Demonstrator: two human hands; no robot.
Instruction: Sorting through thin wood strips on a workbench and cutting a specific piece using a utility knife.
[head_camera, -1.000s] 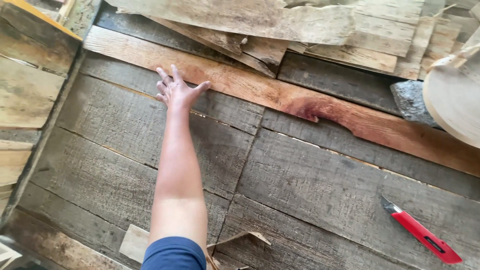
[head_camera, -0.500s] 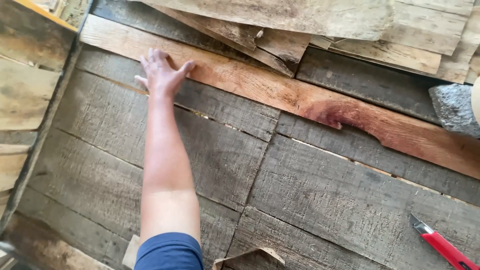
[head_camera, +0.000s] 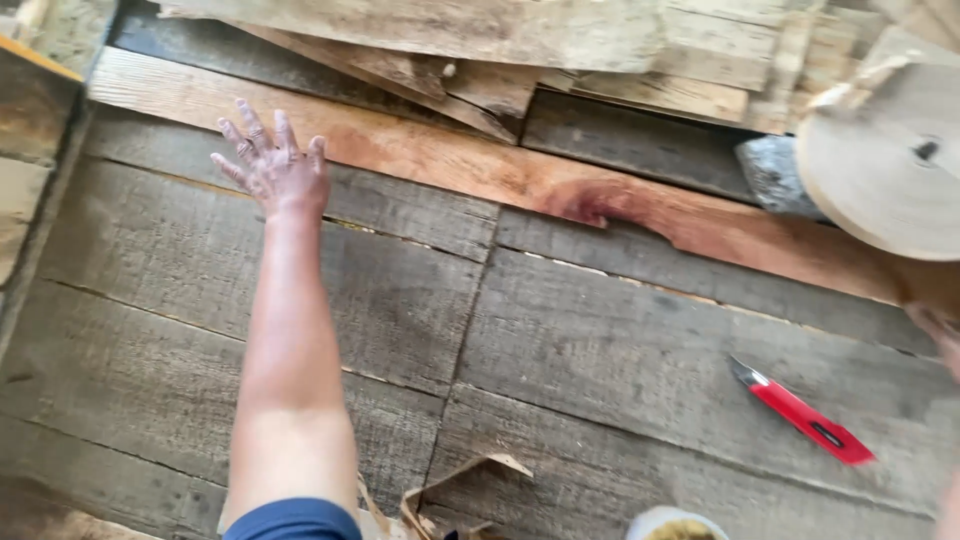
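A floor of weathered grey planks (head_camera: 600, 370) fills the view, their seams running roughly side to side with a slight tilt, and one joint line running from the middle down to the lower edge.

Nearest, at about six o'clock, a bent scrap of brown cardboard (head_camera: 455, 490) lies on the planks beside a dark blue sleeve (head_camera: 295, 520). Just right of it, at the bottom edge, the pale rim of a round thing (head_camera: 670, 522) pokes into view; what it is, or whether it holds anything, cannot be told.

At four o'clock, well apart from the arm, a red utility knife (head_camera: 800, 412) lies flat on the grey boards, its metal tip pointing up and left. Nothing touches it.

The left hand (head_camera: 275, 170) reaches out to about ten o'clock on a long bare forearm. It is wide open, fingers spread and palm down, holding nothing; the fingertips lie at the near edge of a long reddish-brown board (head_camera: 470, 170), which runs from upper left to the right edge and has a ragged notch at its lower side near the middle.

At the right edge, around three to four o'clock, a blurred bit of skin may be the right hand; how it is held cannot be told.

At two o'clock a pale round wooden disc (head_camera: 885, 165) with a small dark hole overlaps the reddish board, and a grey stone-like lump (head_camera: 775, 172) sits just left of it.

Farthest, along twelve o'clock, a pile of loose pale boards (head_camera: 560, 50) overlaps the far planks.
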